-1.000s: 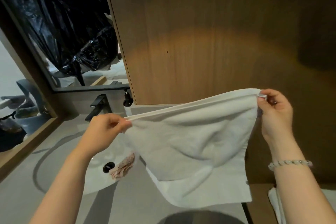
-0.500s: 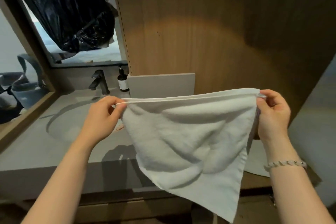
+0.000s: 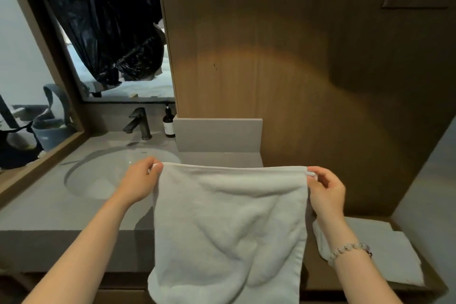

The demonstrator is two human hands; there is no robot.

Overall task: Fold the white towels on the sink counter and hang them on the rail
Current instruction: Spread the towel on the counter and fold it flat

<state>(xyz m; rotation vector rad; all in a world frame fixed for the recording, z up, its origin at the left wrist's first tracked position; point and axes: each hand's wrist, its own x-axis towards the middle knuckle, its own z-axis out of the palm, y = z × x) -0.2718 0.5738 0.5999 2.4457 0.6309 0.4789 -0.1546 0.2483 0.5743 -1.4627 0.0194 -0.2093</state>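
Hanging at frame centre before the sink counter [image 3: 49, 210], the white towel [image 3: 229, 224] drapes limp and creased, so it looks soft, light and floppy; its top corners seem the surest hold. Left hand [image 3: 138, 185] and right hand [image 3: 325, 192] each pinch one corner there, fingers curled close.

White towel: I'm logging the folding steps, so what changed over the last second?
The white terry towel has levelled: its top edge, earlier slanting down toward the left hand, now runs straight. Left hand and right hand pinch its top corners as before.
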